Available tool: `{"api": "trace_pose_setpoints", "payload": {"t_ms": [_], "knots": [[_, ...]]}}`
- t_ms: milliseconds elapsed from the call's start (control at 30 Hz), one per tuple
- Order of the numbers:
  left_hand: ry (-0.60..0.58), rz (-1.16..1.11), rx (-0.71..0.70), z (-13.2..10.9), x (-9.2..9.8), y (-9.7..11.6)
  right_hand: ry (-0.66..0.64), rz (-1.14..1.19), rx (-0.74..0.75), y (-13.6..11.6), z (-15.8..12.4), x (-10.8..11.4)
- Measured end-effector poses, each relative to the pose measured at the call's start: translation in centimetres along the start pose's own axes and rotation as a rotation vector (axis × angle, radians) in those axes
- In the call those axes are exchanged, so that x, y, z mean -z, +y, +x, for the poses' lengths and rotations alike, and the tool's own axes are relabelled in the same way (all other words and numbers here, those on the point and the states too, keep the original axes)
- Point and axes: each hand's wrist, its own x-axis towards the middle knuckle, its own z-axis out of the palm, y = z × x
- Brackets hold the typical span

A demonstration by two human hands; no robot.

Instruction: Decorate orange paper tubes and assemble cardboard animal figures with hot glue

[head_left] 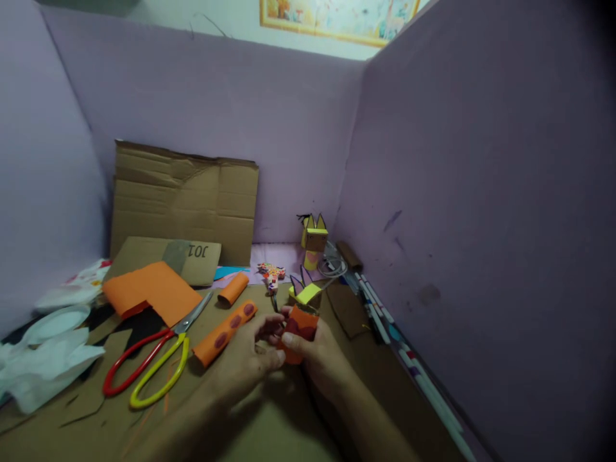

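Between my hands is a small paper-and-cardboard animal figure (302, 330). Its body is an orange tube with a dark red patch, and its head (308, 294) has a yellow top and two pointed ears. My right hand (327, 359) grips the body from the right, thumb across the front. My left hand (248, 356) is at the figure's left side with curled fingers, its thumb tip at the lower edge; part of its grip is hidden. Left of the hands lies an orange paper tube (225, 333) with dark red ovals.
Large scissors (180, 330) with red and yellow handles lie open at left. Behind them are orange paper (158, 289), a short orange tube (233, 289) and cardboard (183, 199). Another animal figure (316, 239) stands at the back. Markers (373, 305) line the right wall; white plastic (48, 366) lies far left.
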Motion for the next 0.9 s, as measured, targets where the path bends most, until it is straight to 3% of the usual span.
{"api": "trace_pose_setpoints", "payload": {"t_ms": [100,267,500,767,833,900], "knots": [[-0.063,-0.161,0.021,-1.1,0.0,-0.7,-0.063,-0.048,-0.044,0.9,-0.7,-0.7],[-0.152,-0.171,0.038,-1.7,0.4,-1.5,-0.223,-0.093,-0.064,1.0,-1.7,-1.8],[-0.388,-0.348,0.157,-2.2,1.9,-1.7,-0.279,-0.126,-0.133,0.4,-2.1,-1.5],[-0.441,-0.521,0.198,-2.5,1.6,-2.6,-0.332,-0.229,-0.163,-0.1,-2.4,-1.5],[-0.412,-0.546,0.156,-2.5,1.7,-2.5,-0.37,-0.27,-0.1,-1.2,-2.4,-0.7],[-0.355,-0.564,0.142,-2.4,2.0,-2.3,-0.314,-0.372,-0.054,-2.3,-1.9,0.9]]}}
